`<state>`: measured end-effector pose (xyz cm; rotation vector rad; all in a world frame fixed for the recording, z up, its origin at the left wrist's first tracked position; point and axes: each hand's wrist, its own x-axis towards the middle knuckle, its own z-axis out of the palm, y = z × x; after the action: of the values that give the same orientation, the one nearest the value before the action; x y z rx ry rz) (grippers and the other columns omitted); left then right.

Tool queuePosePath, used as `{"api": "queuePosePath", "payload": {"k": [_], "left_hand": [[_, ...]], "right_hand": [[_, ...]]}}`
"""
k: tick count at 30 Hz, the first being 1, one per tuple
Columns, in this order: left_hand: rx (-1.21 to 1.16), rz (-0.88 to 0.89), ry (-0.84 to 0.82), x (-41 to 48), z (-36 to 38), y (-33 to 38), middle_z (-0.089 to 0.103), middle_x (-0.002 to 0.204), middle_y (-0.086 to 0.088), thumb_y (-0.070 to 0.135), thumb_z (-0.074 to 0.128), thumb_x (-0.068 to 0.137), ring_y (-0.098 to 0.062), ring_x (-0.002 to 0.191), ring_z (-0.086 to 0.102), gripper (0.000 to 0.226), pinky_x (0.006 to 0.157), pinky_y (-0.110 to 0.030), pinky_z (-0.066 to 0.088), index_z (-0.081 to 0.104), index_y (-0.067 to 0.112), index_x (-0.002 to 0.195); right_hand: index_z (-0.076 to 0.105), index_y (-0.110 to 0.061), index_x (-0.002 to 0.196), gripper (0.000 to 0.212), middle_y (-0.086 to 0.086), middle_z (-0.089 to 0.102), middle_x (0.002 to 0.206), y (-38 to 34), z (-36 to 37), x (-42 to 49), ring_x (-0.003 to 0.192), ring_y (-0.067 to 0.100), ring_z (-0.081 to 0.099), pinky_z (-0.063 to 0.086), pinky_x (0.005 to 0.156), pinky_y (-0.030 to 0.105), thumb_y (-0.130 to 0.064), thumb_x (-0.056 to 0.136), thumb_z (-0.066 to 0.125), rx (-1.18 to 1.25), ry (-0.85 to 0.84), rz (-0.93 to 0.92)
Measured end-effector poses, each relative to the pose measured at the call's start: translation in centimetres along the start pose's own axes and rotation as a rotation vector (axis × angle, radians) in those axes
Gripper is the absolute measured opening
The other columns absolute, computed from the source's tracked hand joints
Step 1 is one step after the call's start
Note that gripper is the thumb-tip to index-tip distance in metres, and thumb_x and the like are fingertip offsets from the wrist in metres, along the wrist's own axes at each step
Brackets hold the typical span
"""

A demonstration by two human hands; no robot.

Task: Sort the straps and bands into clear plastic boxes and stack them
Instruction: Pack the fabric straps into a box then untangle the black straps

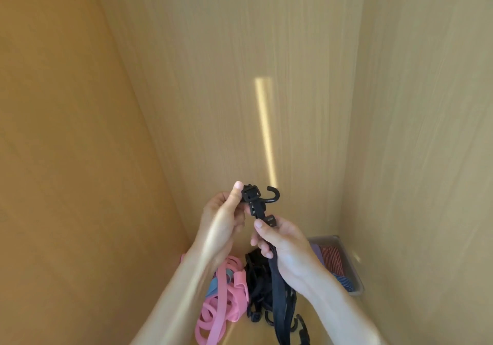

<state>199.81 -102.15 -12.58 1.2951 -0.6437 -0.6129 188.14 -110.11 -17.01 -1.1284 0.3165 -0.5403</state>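
Wood-grain cabinet walls (80,131) fill most of view, a thin strip of sunlight (265,131) on the back panel. Down at right corner, clear plastic box (356,272) sits against the right wall, holding red and blue striped bands, contents partly hidden by the right forearm. Pile of pink bands (221,307) on cabinet floor at left, some blue-grey bands mixed in, just beside a heap of black hooked straps (257,286). Both hands raised above the piles with one black strap (276,291) hanging down from them. Left hand (221,222) pinches the strap's black buckle (249,195) between thumb and fingers; black hook (274,195) sticks out right of buckle. Right hand (288,248) fingers curled round the strap just below the buckle.
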Motion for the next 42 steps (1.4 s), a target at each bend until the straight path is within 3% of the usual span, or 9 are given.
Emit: {"api": "queuePosePath", "payload": {"k": [10,14,19,24,29,32,38,40,42], "left_hand": [[0.334,-0.066,-0.441,-0.1,-1.7,1.6,0.051,0.07,-0.003,0.06,0.062,0.089,-0.012,0.061,0.038,0.05,0.053,-0.021,0.034,0.06,0.009,0.087],[0.649,-0.042,-0.363,-0.6,-1.3,1.7,0.071,0.087,-0.015,0.058,0.058,0.089,-0.022,0.067,0.051,0.049,0.061,-0.03,0.046,0.062,0.01,0.085],[0.751,0.011,-0.09,-0.2,-0.7,0.4,0.043,0.066,-0.008,0.046,0.066,0.094,-0.017,0.054,0.034,0.044,0.052,-0.032,0.036,0.043,0.011,0.079],[0.868,0.189,0.128,0.0,-0.8,-1.2,0.046,0.061,0.001,0.044,0.069,0.092,-0.009,0.048,0.029,0.046,0.044,-0.019,0.031,0.038,0.016,0.073],[0.555,0.198,0.386,0.3,0.0,-1.5,0.067,0.076,-0.014,0.047,0.064,0.094,-0.023,0.06,0.055,0.042,0.053,-0.021,0.041,0.047,0.013,0.076],[0.366,0.147,0.467,-0.1,0.6,-1.5,0.072,0.081,-0.015,0.049,0.063,0.094,-0.022,0.064,0.065,0.043,0.061,-0.023,0.047,0.049,0.012,0.078],[-0.107,0.06,0.162,-0.7,1.0,0.0,0.078,0.098,-0.014,0.041,0.061,0.095,-0.028,0.086,0.076,0.035,0.076,-0.031,0.059,0.051,0.008,0.094],[-0.236,0.011,0.054,-0.9,0.9,0.5,0.076,0.101,-0.018,0.039,0.061,0.092,-0.022,0.08,0.073,0.044,0.07,-0.024,0.059,0.057,-0.001,0.109],[-0.314,-0.031,-0.014,-1.0,0.8,0.7,0.075,0.098,-0.019,0.037,0.062,0.091,-0.017,0.074,0.07,0.045,0.065,-0.022,0.058,0.064,-0.006,0.104]], "right_hand": [[0.068,-0.004,0.085,0.013,0.002,0.053,0.053,-2.9,-4.0,1.0,0.052,0.015,0.047,0.046,0.071,0.026,-0.008,0.095,0.062,-0.533,0.092,0.032],[0.075,-0.014,0.086,0.01,-0.005,0.071,0.073,-4.0,-3.7,0.8,0.061,0.003,0.061,0.041,0.059,0.004,-0.006,0.089,0.07,-0.654,0.152,-0.043],[0.068,-0.021,0.094,0.022,0.003,0.068,0.09,-4.4,-3.4,-0.1,0.084,0.018,0.063,0.049,0.08,0.03,-0.001,0.091,0.061,-0.748,0.028,-0.119],[0.063,-0.036,0.096,0.026,-0.021,0.065,0.087,-3.0,-2.1,-0.4,0.084,-0.005,0.059,0.045,0.074,0.008,-0.01,0.095,0.061,-0.916,0.087,-0.24],[0.043,-0.038,0.108,0.043,0.001,0.057,0.091,-0.6,0.1,-0.5,0.074,0.013,0.067,0.059,0.076,0.038,-0.009,0.091,0.069,-0.774,0.183,-0.155],[0.044,-0.025,0.106,0.037,0.012,0.058,0.094,0.2,0.9,-0.4,0.055,0.018,0.068,0.059,0.058,0.035,0.0,0.091,0.068,-0.445,0.182,-0.02],[0.054,-0.027,0.118,0.031,0.012,0.061,0.102,0.3,-0.1,-0.7,0.054,0.019,0.064,0.057,0.055,0.032,-0.015,0.094,0.07,-0.325,0.172,0.08],[0.068,-0.03,0.101,0.006,-0.001,0.064,0.096,0.0,-0.5,-0.7,0.063,0.01,0.065,0.052,0.067,0.026,-0.028,0.099,0.063,-0.533,0.123,0.04],[0.072,-0.025,0.073,0.036,-0.008,0.061,0.098,0.1,-1.0,-0.5,0.082,0.001,0.061,0.045,0.081,0.031,-0.038,0.102,0.054,-0.753,0.107,-0.034]]}}
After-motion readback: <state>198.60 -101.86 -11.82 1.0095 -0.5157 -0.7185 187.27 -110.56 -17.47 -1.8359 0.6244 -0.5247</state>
